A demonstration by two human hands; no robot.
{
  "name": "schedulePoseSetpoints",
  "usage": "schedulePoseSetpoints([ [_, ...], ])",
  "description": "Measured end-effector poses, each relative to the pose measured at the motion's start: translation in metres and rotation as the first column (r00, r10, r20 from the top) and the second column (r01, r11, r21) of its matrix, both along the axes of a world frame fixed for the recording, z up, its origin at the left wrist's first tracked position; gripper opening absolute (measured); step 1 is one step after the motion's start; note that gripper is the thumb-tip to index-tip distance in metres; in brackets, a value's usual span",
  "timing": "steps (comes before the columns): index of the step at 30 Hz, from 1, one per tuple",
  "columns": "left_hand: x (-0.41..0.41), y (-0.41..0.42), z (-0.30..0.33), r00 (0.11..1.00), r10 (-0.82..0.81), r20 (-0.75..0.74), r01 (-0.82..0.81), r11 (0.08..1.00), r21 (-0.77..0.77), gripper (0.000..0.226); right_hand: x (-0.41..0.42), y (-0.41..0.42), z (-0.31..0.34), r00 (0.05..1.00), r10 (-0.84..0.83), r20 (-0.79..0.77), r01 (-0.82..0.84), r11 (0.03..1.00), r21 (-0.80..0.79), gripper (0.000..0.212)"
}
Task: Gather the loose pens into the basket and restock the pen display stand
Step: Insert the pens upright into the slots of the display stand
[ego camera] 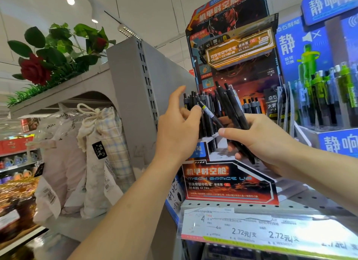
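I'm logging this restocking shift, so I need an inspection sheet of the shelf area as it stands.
Surface: grey perforated shelf, price tags along its front edge.
Job's things: pen stand on the shelf, black pens upright in its left slots; no basket seen.
Clutter: nothing seen.
Grippers: left hand pinches one black pen at the stand; right hand grips a bundle of pens.
Cables: nothing seen.
Surroundings: blue pen display to the right; cloth bags and red rose to the left.

Pen display stand (228, 180): "MECH SPACE UP", "DS-0185"; shelf price tag (261, 234): "2.72元/支".
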State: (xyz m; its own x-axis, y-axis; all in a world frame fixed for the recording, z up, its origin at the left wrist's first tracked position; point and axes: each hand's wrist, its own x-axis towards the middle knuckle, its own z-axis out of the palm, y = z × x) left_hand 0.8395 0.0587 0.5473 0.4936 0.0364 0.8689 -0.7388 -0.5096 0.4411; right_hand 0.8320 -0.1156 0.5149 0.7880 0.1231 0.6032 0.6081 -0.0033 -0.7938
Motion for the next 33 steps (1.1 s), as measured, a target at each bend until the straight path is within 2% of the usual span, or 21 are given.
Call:
schedulePoseSetpoints([
  [3,-0.003,-0.004,-0.004,1.000,0.009,0.014,-0.009,1.000,0.025,0.029,-0.002,0.000,0.001,0.997,-0.042,0.058,0.048,0.993,-0.109,0.012],
  [6,-0.006,-0.009,-0.006,0.999,0.011,0.039,-0.013,0.999,0.034,0.032,-0.003,-0.001,0.001,0.994,-0.063,0.093,0.079,0.981,-0.179,0.012],
  [9,-0.009,-0.009,-0.004,0.997,-0.050,0.060,0.053,0.998,-0.045,0.046,-0.003,-0.001,0.000,0.997,-0.044,0.061,0.052,0.989,-0.136,0.003],
  [12,-0.013,-0.007,0.004,0.983,-0.108,0.146,0.135,0.973,-0.188,0.041,0.000,-0.002,0.002,1.000,-0.012,-0.025,0.012,1.000,-0.026,0.008],
  [15,-0.016,0.003,0.014,0.959,-0.057,0.278,0.136,0.953,-0.272,0.036,0.003,-0.005,0.003,0.996,-0.047,-0.078,0.047,0.999,-0.002,0.014],
  [20,-0.013,0.010,0.010,0.930,0.058,0.362,0.003,0.986,-0.166,0.031,0.002,-0.006,0.002,0.985,-0.161,-0.065,0.147,0.974,-0.173,0.036],
  [23,-0.012,0.008,0.006,0.904,0.104,0.415,-0.065,0.992,-0.106,0.027,0.000,-0.006,0.003,0.985,-0.156,-0.068,0.141,0.972,-0.186,0.035],
  [27,-0.010,0.009,0.011,0.914,0.114,0.389,-0.099,0.993,-0.059,0.022,0.001,-0.006,0.002,0.986,-0.147,-0.079,0.130,0.974,-0.186,0.034],
  [31,-0.007,0.004,0.012,0.970,0.080,0.229,-0.105,0.990,0.099,0.055,0.002,-0.007,0.002,0.987,-0.141,-0.081,0.125,0.976,-0.179,0.034],
  [33,-0.003,0.002,0.011,0.982,0.117,0.146,-0.146,0.968,0.206,0.070,0.003,-0.007,0.002,0.987,-0.139,-0.077,0.124,0.977,-0.173,0.032],
])
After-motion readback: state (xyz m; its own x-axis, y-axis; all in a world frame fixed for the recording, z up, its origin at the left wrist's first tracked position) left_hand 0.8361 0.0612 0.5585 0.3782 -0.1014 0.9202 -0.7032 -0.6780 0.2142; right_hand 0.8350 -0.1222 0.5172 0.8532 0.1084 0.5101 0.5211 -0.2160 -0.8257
